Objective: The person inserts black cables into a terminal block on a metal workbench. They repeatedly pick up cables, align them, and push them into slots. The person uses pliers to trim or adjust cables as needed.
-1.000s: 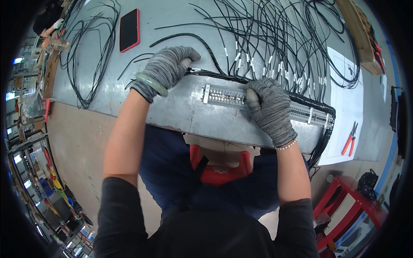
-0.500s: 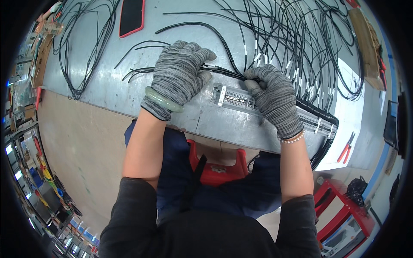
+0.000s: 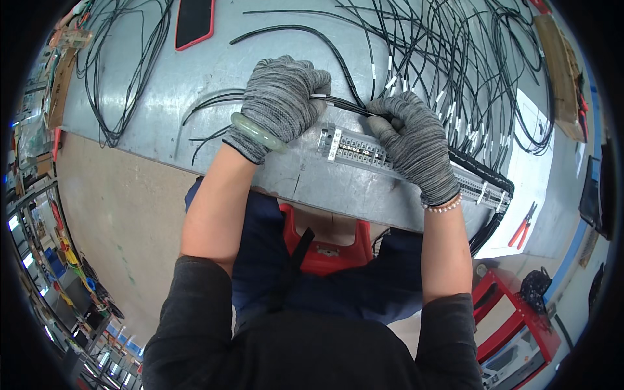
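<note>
My left hand, in a grey knit glove, is closed round a bundle of thin black wires. The loose wire ends fan out to its left, beyond the wrist. Farther along the same bundle, my right hand, gloved alike, pinches the wires between thumb and bent forefinger. Just below the wires lies a terminal block strip on a metal rail, partly covered by my right hand. A thicker black wrapped cable curves away behind the bundle.
Many black wires with white labels spread over the back right of the metal table. A coil of wire and a red-edged phone lie at the left. Red-handled pliers rest on white paper at the right.
My left hand has rolled over and closed more tightly on the bundle. The wire ends left of it have shifted and spread. My right hand stays nearly in place.
</note>
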`<state>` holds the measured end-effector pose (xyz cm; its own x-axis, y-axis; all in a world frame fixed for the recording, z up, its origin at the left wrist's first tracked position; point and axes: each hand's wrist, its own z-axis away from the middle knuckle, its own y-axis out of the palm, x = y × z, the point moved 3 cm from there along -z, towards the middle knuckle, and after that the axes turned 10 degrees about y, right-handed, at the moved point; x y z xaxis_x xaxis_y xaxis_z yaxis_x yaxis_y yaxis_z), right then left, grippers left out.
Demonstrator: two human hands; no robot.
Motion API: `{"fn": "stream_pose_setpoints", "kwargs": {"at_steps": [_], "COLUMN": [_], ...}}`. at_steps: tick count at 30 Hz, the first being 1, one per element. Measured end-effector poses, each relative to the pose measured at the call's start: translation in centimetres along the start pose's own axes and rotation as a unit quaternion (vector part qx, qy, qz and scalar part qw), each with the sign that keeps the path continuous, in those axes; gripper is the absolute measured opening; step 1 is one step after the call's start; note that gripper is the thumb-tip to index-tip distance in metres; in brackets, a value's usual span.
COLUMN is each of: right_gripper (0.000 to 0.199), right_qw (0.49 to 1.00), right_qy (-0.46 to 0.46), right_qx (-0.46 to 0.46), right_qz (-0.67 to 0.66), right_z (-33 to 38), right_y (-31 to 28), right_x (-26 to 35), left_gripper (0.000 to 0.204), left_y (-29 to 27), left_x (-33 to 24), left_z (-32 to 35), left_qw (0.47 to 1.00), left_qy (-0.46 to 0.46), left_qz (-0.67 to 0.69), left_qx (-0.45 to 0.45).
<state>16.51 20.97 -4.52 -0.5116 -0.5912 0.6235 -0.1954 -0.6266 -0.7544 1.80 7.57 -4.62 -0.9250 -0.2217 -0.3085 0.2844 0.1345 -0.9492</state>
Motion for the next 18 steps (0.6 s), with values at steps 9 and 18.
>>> {"fn": "stream_pose_setpoints", "kwargs": {"at_steps": [9, 18], "right_gripper": [0.024, 0.023], "right_qw": [1.0, 0.999], "right_qy": [0.013, 0.004], "right_qx": [0.008, -0.006], "right_qz": [-0.027, -0.047], "right_z": [0.0, 0.1], "right_y": [0.0, 0.3], "right_x": [-0.5, -0.6], "left_gripper": [0.025, 0.018], "left_y": [-0.4, -0.1], "left_x": [2.4, 2.7], "left_z": [0.9, 0.6], "left_qw": [0.963, 0.976], "left_qy": [-0.058, -0.015], "left_qz": [0.257, 0.211], "left_qx": [0.056, 0.05]}}
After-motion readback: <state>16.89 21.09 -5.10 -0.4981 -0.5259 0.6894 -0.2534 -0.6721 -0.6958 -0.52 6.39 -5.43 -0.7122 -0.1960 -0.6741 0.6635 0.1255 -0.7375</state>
